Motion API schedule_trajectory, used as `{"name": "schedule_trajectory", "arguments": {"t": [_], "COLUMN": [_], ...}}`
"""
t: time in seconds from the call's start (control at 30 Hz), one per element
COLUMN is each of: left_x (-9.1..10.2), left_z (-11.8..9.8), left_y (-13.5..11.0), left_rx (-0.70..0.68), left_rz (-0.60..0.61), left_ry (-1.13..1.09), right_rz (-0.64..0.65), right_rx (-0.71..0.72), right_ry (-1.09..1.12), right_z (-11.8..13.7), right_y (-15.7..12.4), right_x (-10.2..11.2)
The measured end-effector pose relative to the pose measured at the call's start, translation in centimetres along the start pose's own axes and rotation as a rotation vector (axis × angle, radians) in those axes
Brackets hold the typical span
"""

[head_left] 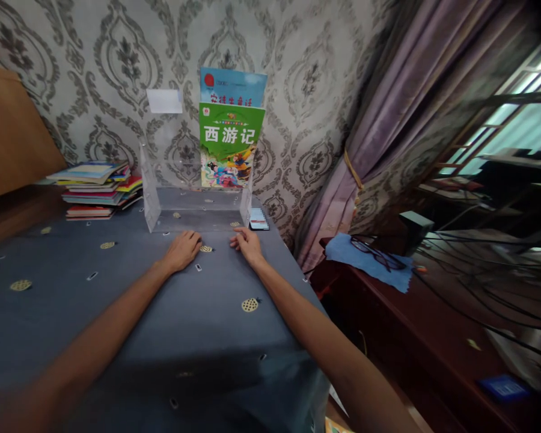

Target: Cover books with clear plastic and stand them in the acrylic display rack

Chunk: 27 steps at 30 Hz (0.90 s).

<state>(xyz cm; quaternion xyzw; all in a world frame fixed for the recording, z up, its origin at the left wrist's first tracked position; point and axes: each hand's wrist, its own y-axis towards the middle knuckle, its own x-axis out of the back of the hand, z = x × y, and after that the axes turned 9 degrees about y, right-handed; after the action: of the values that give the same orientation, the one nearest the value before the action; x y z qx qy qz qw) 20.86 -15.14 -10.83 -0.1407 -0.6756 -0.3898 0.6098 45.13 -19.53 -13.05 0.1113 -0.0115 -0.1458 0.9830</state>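
Observation:
My left hand point(184, 251) rests on the grey cloth just in front of a clear acrylic book rack point(193, 219), its fingers loosely bent and holding nothing. To its right, my right hand point(247, 244) lies near the rack's front right corner, fingers slightly apart, with nothing in them. A green picture book point(229, 147) with white Chinese title characters stands upright in the right side of the rack. Behind it, the top of a blue book point(234, 87) shows. A white label point(165, 101) sits at the rack's upper left.
A stack of books point(94, 189) is left of the rack. Some small cards point(258, 219) lie by its right side. The table covering point(117, 252) has a pineapple print. At right, glasses point(376, 252) rest on a blue cloth point(342, 249), near tangled cables point(473, 264) and a curtain point(365, 120).

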Motion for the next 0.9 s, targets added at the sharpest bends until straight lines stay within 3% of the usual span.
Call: {"name": "schedule_trajectory", "arguments": {"t": [0.9], "left_x": [-0.51], "left_z": [0.14], "left_y": [-0.06], "left_rx": [-0.011], "left_rz": [-0.007], "left_ry": [-0.014], "right_rz": [0.015], "right_rx": [0.020], "right_ry": [-0.030], "right_z": [-0.27], "right_y": [-0.10], "right_x": [-0.27]}}
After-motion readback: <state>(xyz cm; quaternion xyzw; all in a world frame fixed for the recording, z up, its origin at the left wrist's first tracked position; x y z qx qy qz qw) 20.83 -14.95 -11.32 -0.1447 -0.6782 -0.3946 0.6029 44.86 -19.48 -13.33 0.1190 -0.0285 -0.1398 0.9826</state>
